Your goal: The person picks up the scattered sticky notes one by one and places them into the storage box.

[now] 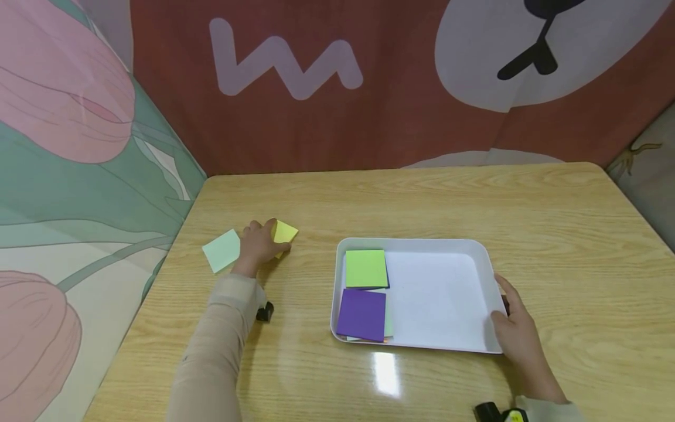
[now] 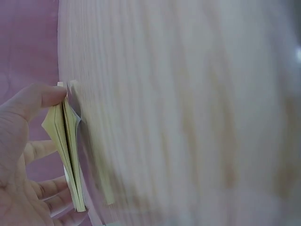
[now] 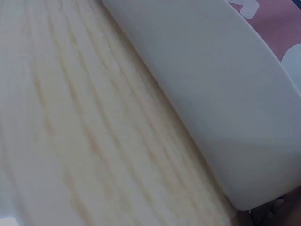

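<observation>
At the left of the table my left hand point(image 1: 258, 245) pinches a yellow sticky note pad point(image 1: 285, 232). In the left wrist view the thumb and fingers hold this pad point(image 2: 66, 150) from its two sides, and its sheets fan apart slightly. A pale green sticky note pad point(image 1: 221, 251) lies just left of that hand. My right hand point(image 1: 519, 334) grips the right rim of a white tray point(image 1: 411, 346), thumb over the edge. Inside the tray's left end lie a bright green pad point(image 1: 366, 268) and a purple pad point(image 1: 361, 315), with other notes partly hidden beneath them.
The wooden table point(image 1: 422, 199) reaches back to a red patterned cloth point(image 1: 316, 129). A floral cloth point(image 1: 95, 234) hangs along the left side. Dark devices point(image 1: 265, 312) are worn at the wrists. The tray's outer wall point(image 3: 202, 94) fills much of the right wrist view.
</observation>
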Available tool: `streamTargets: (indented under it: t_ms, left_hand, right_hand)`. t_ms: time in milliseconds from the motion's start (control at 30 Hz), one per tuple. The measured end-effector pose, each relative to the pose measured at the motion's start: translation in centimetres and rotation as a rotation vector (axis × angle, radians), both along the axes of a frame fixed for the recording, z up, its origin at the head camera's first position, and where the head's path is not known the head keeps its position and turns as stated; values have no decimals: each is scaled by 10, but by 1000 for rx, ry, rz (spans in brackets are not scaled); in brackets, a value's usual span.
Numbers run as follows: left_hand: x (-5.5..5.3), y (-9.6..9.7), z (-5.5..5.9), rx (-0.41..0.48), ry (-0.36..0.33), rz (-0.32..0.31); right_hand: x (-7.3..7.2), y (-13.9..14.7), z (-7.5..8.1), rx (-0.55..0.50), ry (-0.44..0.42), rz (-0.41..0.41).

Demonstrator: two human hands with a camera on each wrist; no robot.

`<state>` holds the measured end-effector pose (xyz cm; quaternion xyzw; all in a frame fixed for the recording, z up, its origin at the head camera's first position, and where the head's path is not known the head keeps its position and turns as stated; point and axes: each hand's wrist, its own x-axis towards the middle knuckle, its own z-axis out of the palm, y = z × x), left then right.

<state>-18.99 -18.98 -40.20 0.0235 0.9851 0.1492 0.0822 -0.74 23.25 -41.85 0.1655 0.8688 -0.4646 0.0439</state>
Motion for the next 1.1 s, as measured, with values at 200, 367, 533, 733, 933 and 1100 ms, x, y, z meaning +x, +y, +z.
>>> streamTargets:
  t_ms: [200,367,533,733,933,1100]
  left_hand:
    - [3,2,0,-10,10,2]
    - [2,2,0,-1,14,2]
    - [4,5,1,21,10,5]
    - [7,11,3,25,17,-13]
    - [11,19,8,35,21,-23]
    - [12,23,9,77,51,-37]
  right_hand:
    - [0,0,0,5,7,-2]
    - [0,0,0,9,6,1]
    - [0,0,0,7,4,-1]
    - [-2,0,1,-2,-2,-7]
    - [-3,0,1,-4,2,-6]
    - [-2,0,1,-5,-1,-5]
